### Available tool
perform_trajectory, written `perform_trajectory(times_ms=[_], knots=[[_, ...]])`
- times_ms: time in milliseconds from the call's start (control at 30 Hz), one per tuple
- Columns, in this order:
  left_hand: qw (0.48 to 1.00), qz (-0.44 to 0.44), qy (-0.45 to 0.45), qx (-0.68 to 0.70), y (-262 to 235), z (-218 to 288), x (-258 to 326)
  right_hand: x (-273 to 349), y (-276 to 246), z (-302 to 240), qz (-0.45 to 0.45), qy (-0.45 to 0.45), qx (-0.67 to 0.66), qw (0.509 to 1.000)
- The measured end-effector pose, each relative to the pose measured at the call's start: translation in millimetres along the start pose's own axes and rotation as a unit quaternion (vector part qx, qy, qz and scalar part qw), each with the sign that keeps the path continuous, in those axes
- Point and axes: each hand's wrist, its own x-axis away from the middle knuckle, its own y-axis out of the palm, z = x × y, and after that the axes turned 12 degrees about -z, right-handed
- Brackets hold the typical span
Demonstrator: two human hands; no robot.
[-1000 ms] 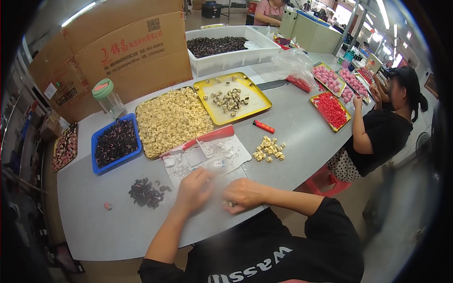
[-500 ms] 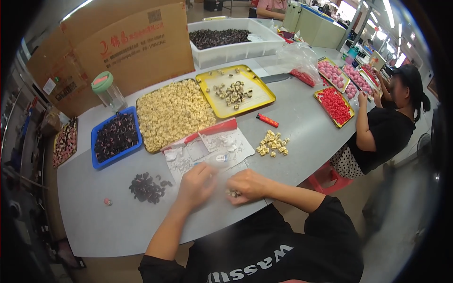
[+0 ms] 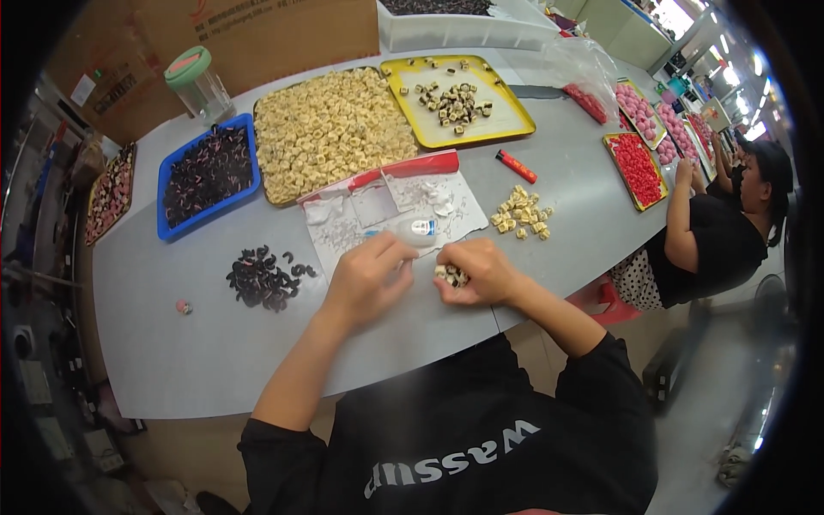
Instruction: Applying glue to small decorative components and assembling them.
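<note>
My right hand (image 3: 481, 269) is closed around several small cream-and-black cube-like pieces (image 3: 450, 275), which show between its thumb and fingers above the grey table's front part. Just left of it, my left hand (image 3: 371, 276) has its fingers curled in, slightly blurred; anything between the fingertips is too small to make out. Beyond the left fingertips, a small clear glue-like bottle (image 3: 417, 230) with a blue tip lies on a white paper sheet (image 3: 468, 210) strewn with crumbs and white wads. A pile of dark curved pieces (image 3: 264, 279) lies to the left, and loose cream pieces (image 3: 522, 211) to the right.
A blue tray (image 3: 163, 206) of dark pieces, a tray heaped with cream pieces (image 3: 335, 120) and a yellow tray (image 3: 524, 124) stand behind. Nearby are a red tube (image 3: 517, 166), a lidded cup (image 3: 202, 90) and a cardboard box (image 3: 283, 34). At right sits a co-worker (image 3: 704, 223).
The view has tipped, so the table appears higher. The pieces in my right hand show more plainly. My left hand remains beside the bottle, its fingers still curled.
</note>
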Motion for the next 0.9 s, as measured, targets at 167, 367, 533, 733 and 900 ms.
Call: perform_trajectory(times_ms=[167, 367, 533, 733, 900], knots=[[1.000, 0.004, 0.000, 0.004, -2, -1, -2, -14, -28, 14, 0.067, 0.015, 0.086, 0.994], [1.000, 0.008, 0.015, -0.001, -3, 1, -3, -64, -83, 79, 0.156, 0.089, 0.133, 0.975], [1.000, -0.014, 0.011, -0.006, -2, 6, 1, -99, -113, 163, 0.108, 0.206, 0.195, 0.953], [1.000, 0.002, 0.016, -0.014, -3, 6, 0, -111, -133, 186, 0.056, 0.283, 0.117, 0.950], [1.000, 0.010, 0.009, -0.022, -11, 3, -4, -92, -132, 153, 0.120, 0.190, 0.164, 0.961]])
